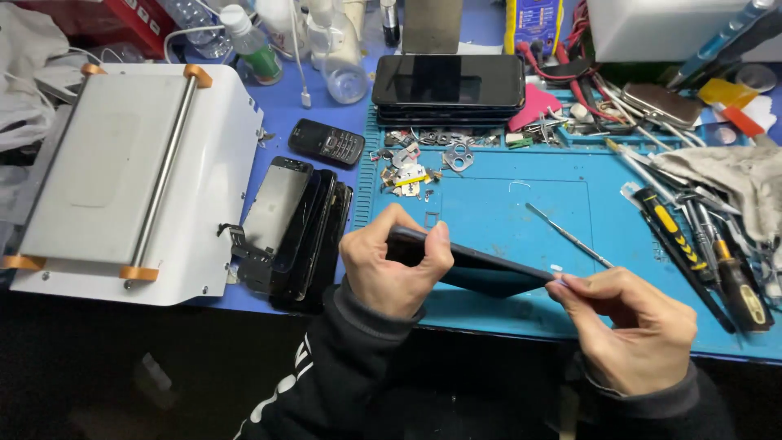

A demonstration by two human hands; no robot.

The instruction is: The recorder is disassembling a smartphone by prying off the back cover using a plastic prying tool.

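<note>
Left hand: the left hand (393, 265) grasped the left end of a dark phone (472, 265), thumb and fingers pinched around its edge, holding it tilted above the near edge of the blue mat (505, 216).
Right hand: the right hand (631, 326) pinched the phone's right end, with a thin metal pry tool (568, 236) running up from its fingers; whether the tip sat in the seam could not be told.
Step in hand: by the look of it, working along the phone's edge to part it.
Next move calls for: a steady left grip and light, shallow pressure at the edge, judged from the thin body.
Left of the phone: a row of dark screens (301, 228) leaning beside a white machine (130, 179) on the tabletop.
Far side: a stack of phones (448, 85), small loose parts (407, 173).
Right: screwdrivers (700, 253).
</note>
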